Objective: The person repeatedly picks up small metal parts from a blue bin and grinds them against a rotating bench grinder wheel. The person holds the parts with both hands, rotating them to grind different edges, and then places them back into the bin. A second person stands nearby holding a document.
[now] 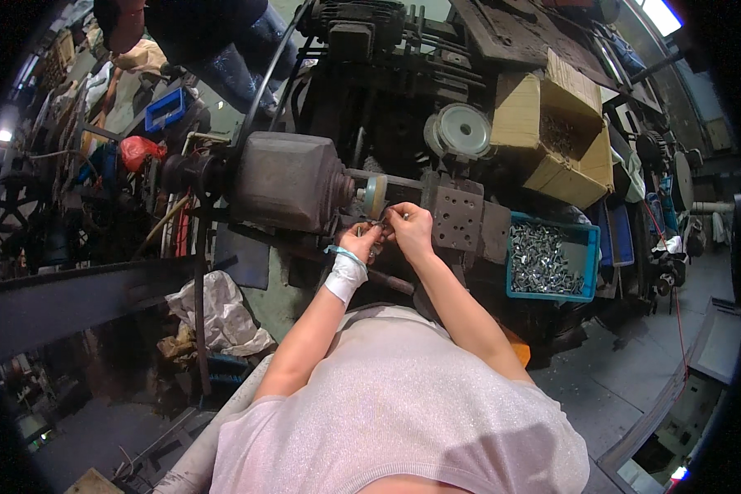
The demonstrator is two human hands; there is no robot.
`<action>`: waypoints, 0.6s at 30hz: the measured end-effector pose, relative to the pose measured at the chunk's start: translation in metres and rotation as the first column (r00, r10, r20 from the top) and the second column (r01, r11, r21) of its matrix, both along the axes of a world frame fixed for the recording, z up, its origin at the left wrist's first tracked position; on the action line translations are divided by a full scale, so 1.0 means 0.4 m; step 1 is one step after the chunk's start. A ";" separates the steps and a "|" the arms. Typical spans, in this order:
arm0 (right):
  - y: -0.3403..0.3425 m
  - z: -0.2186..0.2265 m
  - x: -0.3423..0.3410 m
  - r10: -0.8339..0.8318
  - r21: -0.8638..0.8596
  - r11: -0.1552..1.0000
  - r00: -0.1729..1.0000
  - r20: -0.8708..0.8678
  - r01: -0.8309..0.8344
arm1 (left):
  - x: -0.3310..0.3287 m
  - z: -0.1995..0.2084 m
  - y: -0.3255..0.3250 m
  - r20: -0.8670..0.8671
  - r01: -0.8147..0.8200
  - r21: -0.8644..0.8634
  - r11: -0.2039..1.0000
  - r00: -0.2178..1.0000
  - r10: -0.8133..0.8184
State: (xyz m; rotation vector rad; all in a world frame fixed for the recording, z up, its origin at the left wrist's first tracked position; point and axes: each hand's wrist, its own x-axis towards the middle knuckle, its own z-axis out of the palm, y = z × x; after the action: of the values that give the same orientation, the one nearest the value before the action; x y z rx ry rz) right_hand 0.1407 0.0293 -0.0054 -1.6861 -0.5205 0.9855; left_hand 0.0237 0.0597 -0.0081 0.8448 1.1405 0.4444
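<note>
My left hand (pixel 361 241) and my right hand (pixel 410 227) meet in front of the bench machine, just below a narrow wheel (pixel 375 196) with a pale blue and tan rim. Both are closed in a pinch, fingertips close together around a small metal part (pixel 378 223). My fingers cover most of it, so its shape is hard to make out. More metal seems to sit in my left palm, partly hidden. A white wrap (pixel 345 278) and a light blue band circle my left wrist.
Left of the wheel is a bulky dark machine housing (pixel 286 183); right of it, a drilled metal plate (pixel 458 219). A blue bin (pixel 594 262) of small shiny metal parts stands to the right, below an open cardboard box (pixel 564 174). A person's legs (pixel 239 66) show at upper left.
</note>
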 end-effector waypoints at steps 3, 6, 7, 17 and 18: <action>0.001 -0.021 0.000 -0.039 0.041 0.998 0.998 -0.054 0.041 | 0.007 0.007 0.002 -0.013 -0.007 -0.003 1.000 1.000 0.007; 0.003 -0.019 -0.001 -0.054 0.048 0.997 0.995 -0.081 0.058 | 0.006 0.006 0.005 -0.015 0.001 0.011 1.000 1.000 -0.001; 0.002 -0.016 -0.002 -0.058 0.044 0.997 0.995 -0.084 0.062 | 0.005 0.005 0.005 -0.013 0.010 0.019 1.000 1.000 -0.010; -0.040 0.010 0.002 -0.031 0.126 0.991 0.991 -0.132 0.048 | -0.043 -0.011 -0.008 0.134 0.058 -0.060 0.996 0.990 -0.050; -0.046 0.006 0.005 -0.024 0.142 0.989 0.988 -0.153 0.046 | -0.056 -0.003 -0.006 0.163 0.074 -0.172 0.982 0.986 -0.045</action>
State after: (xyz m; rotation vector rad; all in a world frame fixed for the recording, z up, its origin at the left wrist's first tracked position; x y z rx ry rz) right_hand 0.1427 0.0108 -0.0030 -1.4735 -0.4499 1.0157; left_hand 0.0012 0.0572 -0.0092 0.6737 0.9896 0.3476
